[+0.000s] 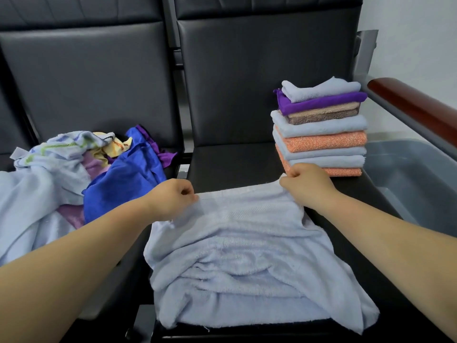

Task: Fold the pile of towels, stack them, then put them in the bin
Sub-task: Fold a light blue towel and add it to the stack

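A messy pile of towels (74, 169) sits on the left seat. The left hand (170, 199) and right hand (305, 186) each pinch a far corner of the light blue towel (247, 256) spread on the black seat (222, 164). A neat stack (321, 129) stands behind the right hand, next to the grey bin (415, 179).

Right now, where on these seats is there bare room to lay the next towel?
Free: the dark seat strip between the light blue towel both hands pinch and the backrest, left of the folded stack. Crowded: the left seat under the unfolded pile; the right seat's front under the towel. The grey bin looks empty.
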Tool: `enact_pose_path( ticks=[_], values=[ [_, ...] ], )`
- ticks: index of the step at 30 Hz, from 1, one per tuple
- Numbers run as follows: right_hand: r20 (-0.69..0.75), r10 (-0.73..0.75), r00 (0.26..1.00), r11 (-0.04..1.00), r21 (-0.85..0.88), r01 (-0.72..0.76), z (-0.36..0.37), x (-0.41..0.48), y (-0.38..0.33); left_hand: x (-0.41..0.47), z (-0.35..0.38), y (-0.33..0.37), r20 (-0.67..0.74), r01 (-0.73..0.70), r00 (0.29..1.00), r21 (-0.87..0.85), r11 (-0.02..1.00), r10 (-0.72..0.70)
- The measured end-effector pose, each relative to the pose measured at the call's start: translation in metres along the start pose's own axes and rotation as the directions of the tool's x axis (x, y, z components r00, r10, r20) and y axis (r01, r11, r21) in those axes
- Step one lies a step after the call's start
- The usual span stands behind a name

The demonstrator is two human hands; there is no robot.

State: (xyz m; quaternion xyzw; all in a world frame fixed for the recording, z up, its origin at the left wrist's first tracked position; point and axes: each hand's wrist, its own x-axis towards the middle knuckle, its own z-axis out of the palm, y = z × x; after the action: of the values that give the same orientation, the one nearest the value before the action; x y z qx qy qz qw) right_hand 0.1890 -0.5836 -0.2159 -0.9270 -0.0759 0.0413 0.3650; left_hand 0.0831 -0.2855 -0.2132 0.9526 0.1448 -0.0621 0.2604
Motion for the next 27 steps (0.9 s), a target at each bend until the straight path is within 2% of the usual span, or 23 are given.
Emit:
enact_pose_path(
  ticks=[5, 9, 17, 24, 27],
  values=[
    [0.008, -0.073, 0.997, 0.989, -0.129, 0.073, 0.012, 0.008, 0.006, 0.012, 0.011, -0.007, -0.069, 0.003, 0.998, 0.042, 0.999, 0.000],
    [-0.009, -0.072, 0.997, 0.982, -0.176, 0.069, 0.016, 0.014, 0.010, 0.021, 0.018, -0.010, -0.081, -0.045, 0.995, 0.125, 0.991, 0.055],
    [0.040, -0.060, 0.997, 0.964, -0.259, 0.068, 0.022, 0.023, 0.015, 0.026, 0.020, -0.013, -0.069, -0.047, 0.996, 0.156, 0.987, 0.058],
    [0.157, -0.028, 0.987, 0.912, -0.400, 0.090, 0.018, 0.014, 0.002, 0.021, 0.008, -0.008, 0.073, -0.059, 0.996, 0.257, 0.965, 0.042],
    [0.156, -0.023, 0.988, 0.923, -0.376, 0.081, 0.013, 0.006, 0.001, 0.014, 0.002, -0.003, 0.075, -0.102, 0.993, 0.220, 0.970, 0.088]
  ],
)
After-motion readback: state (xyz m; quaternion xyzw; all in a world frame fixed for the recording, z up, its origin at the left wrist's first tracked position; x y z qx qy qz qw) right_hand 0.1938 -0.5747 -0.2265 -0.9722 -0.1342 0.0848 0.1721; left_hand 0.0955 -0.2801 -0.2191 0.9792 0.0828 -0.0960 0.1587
